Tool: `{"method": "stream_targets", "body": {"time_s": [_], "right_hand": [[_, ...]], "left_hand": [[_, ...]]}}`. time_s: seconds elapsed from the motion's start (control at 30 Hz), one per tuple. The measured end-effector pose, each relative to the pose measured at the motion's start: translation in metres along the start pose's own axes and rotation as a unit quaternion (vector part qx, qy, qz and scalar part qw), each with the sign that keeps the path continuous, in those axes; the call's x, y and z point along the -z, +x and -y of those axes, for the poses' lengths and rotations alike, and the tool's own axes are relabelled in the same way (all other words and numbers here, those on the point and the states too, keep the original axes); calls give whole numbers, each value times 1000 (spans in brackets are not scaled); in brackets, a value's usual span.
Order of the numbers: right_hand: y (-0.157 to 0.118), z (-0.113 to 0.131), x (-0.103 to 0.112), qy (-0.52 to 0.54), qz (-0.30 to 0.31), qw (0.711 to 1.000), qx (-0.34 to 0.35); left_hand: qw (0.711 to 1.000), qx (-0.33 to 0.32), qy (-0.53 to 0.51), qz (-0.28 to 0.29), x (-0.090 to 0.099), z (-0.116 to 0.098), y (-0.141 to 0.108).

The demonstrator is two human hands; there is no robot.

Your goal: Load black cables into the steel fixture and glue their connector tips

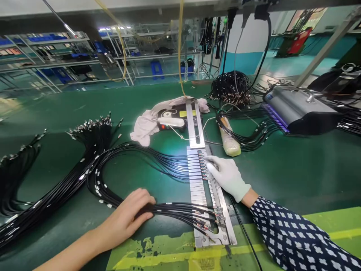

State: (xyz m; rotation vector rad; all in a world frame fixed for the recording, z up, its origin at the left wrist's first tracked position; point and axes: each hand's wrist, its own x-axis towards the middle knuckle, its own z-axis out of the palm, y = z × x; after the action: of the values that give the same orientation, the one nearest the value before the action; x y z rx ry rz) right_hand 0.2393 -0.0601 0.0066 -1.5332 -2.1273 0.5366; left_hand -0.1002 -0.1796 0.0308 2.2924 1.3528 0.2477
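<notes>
Green factory bench: bare left hand [132, 214] lies flat on a black cable bundle [175, 210] while gloved right hand [227, 177], fingers extended, presses terminals into the slotted metal fixture [197, 180], where a tug could unseat seated ends.

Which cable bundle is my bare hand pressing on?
The left hand presses the black bundle running into the fixture's near end; other bundles lie untouched farther left.

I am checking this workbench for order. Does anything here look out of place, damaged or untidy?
Two things stand out. A crumpled pale cloth lies partly under the small black device behind the metal fixture. The yellow-green floor-style marking at the near table edge is worn and flaking. The cables under the left hand look orderly.
</notes>
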Motion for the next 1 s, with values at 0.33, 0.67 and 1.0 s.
{"method": "stream_targets", "body": {"time_s": [0.33,0.67,1.0], "right_hand": [[-22,-27,19,93,42,995,14],[-19,-25,21,116,41,992,14],[-18,-23,23,110,44,993,14]], "left_hand": [[982,103,-157,29,24,1,-10],[995,16,52,-82,-6,-19,39],[990,-48,-45,-123,-30,-47,89]]}}
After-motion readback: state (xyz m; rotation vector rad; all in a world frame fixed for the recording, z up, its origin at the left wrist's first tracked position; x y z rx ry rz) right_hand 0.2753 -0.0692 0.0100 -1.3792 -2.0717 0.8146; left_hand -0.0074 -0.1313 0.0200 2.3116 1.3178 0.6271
